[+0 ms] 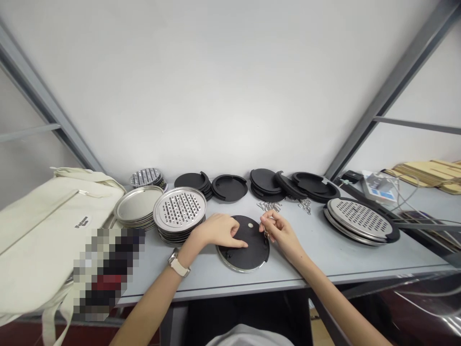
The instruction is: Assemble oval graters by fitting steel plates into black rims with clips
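Note:
A black round plate with a shiny metal rim and a small pale hole lies flat on the table in front of me. My left hand grips its left side, with the thumb stretched over the top and the fingers curled at the far edge. At the plate's right edge, my right hand pinches a small metal clip, mostly covered by the fingers. Small wire clips lie in a loose pile beyond the plate, and more clips lie to the right of that pile.
Stacked round grater plates and plain metal discs stand at left. Black round covers line the wall. Assembled graters lie at right, near a scale and wooden boards. A cream bag occupies the left end.

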### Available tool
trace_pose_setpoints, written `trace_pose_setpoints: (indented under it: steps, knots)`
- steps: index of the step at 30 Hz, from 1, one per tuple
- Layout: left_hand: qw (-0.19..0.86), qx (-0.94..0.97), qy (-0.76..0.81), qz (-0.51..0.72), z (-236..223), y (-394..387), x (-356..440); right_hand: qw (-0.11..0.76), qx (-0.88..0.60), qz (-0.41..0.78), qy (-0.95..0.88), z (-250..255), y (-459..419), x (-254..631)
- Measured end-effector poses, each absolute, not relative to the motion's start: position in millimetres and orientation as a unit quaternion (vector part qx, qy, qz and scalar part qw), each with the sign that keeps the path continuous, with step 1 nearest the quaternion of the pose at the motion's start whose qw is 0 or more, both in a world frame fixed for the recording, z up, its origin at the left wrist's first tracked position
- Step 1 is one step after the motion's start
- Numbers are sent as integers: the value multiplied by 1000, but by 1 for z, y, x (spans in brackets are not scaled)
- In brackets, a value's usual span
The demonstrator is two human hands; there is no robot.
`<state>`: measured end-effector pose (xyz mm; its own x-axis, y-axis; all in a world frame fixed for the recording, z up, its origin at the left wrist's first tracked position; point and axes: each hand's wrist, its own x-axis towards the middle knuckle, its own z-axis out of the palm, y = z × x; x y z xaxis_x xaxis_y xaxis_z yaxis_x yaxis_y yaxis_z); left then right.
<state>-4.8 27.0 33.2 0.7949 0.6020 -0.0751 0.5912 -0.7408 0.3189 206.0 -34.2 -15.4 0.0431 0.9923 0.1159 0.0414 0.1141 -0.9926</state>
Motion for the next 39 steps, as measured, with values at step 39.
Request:
trace_pose_setpoints:
  steps: [39]
  knots:
    - [30,878,477,37,33,-6,57,534,-537,296,-582,-41,-23,216]
